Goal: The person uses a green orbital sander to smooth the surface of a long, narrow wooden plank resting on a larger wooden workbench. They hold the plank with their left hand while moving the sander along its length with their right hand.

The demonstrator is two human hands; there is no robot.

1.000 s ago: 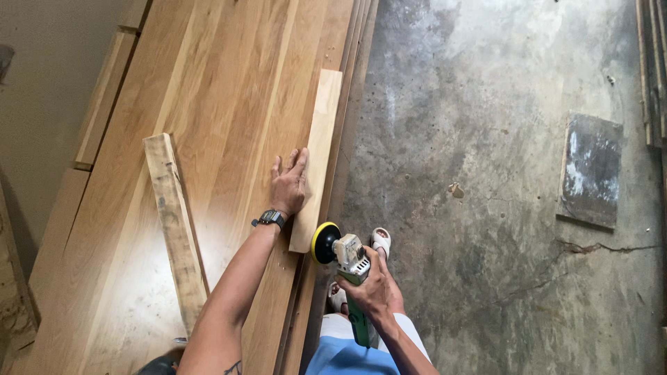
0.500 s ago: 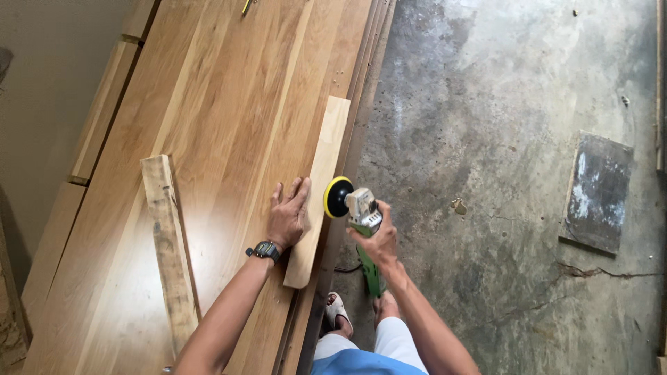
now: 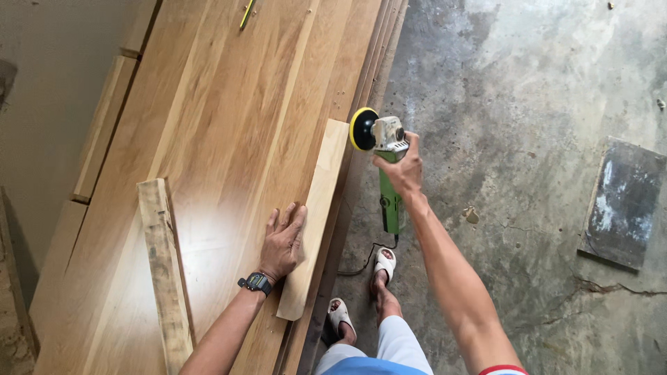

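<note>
Two hands shared the work. The left hand (image 3: pixel 282 244) lay flat, fingers spread, pinning the pale plank (image 3: pixel 315 215) along the bench's (image 3: pixel 208 139) right edge. The plank's long axis ran away from the person. The right hand (image 3: pixel 401 167) was wrapped around the green sander (image 3: pixel 384 149), whose yellow-rimmed disc (image 3: pixel 362 129) met the plank's far end.

Stained, cracked grey concrete floor (image 3: pixel 521 104) fills the right; a dark square slab (image 3: pixel 623 203) lies far right, a plain wall (image 3: pixel 42 83) left.
</note>
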